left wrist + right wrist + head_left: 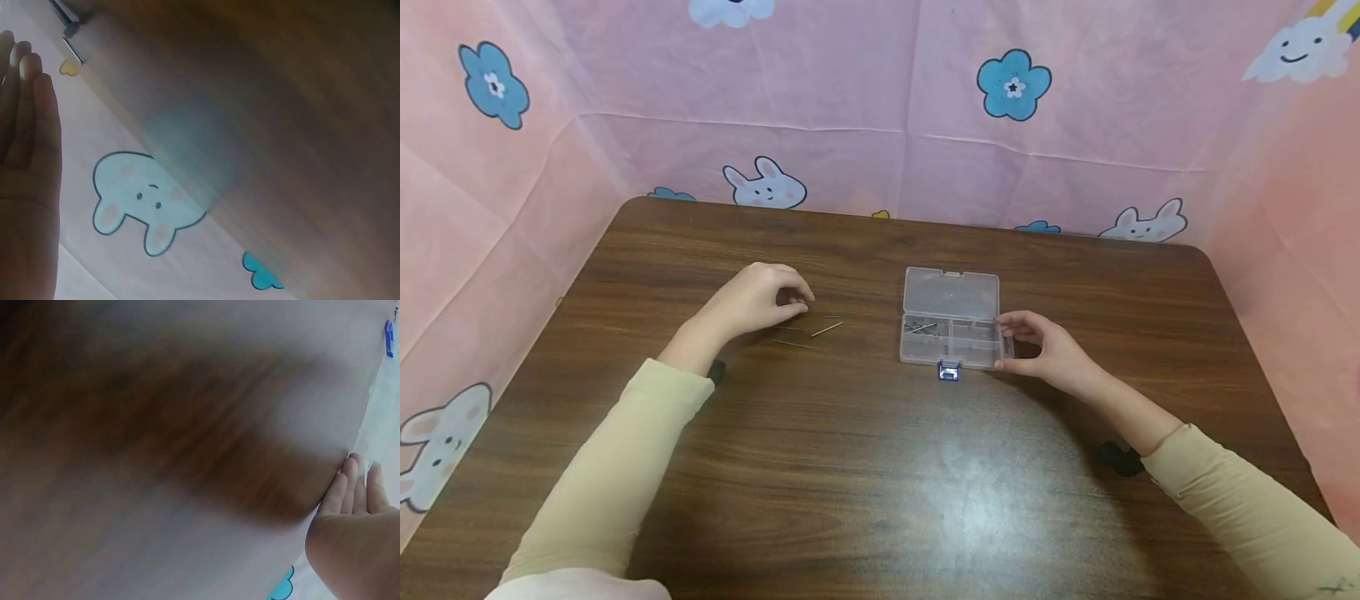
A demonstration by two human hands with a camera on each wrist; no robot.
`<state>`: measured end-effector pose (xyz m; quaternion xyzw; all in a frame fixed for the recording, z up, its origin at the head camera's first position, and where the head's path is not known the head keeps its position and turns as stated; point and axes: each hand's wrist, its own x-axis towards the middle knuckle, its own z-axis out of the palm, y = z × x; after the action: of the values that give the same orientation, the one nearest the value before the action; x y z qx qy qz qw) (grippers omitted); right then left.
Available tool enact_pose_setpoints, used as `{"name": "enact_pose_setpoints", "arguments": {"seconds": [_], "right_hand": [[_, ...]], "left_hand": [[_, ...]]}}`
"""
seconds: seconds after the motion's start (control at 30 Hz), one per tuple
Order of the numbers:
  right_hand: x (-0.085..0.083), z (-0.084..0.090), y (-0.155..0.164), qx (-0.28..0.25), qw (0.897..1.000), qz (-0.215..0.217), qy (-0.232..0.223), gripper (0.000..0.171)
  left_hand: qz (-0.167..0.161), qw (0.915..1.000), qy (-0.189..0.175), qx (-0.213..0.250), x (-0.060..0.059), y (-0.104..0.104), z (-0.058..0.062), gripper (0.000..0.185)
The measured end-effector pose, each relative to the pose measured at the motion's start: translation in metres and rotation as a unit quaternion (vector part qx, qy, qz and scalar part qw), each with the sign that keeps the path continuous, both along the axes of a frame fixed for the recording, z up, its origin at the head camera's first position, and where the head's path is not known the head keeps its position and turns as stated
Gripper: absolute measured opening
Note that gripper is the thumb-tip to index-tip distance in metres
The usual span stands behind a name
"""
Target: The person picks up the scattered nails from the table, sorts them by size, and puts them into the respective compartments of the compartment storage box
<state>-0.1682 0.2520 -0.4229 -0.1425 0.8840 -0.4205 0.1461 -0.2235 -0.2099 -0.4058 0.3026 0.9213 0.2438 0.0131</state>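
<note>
A clear plastic compartment box (951,293) lies on the table with its lid folded back and a blue latch (949,371) at the front. Several thin metal nails (921,327) rest in its left compartment. My right hand (1047,354) grips the box's right end, thumb in front and fingers behind; the right wrist view shows those fingers (353,481) at the box edge. My left hand (763,296) hovers low with bent fingers, close beside several loose nails (827,329). Nothing is clearly visible between its fingertips. Two metal pieces (73,51) appear beyond it in the left wrist view.
The brown wooden table (820,467) has rounded far corners. Pink cloth (850,92) printed with rabbits, flowers and clouds hangs behind it and along both sides. Dark wrist-worn pieces (1122,458) show at the cuffs.
</note>
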Motion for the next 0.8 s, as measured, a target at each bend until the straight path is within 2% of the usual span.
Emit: {"name": "enact_pose_setpoints", "arguments": {"seconds": [0.37,0.8], "right_hand": [[0.001,0.001,0.000,-0.001,1.000,-0.001,-0.002,0.064],[0.002,0.001,-0.001,-0.003,1.000,-0.001,-0.003,0.063]], "left_hand": [[0.011,0.9998,-0.015,-0.011,0.007,-0.019,-0.001,0.010],[0.019,0.9984,-0.037,-0.037,0.015,-0.029,-0.002,0.009]]}}
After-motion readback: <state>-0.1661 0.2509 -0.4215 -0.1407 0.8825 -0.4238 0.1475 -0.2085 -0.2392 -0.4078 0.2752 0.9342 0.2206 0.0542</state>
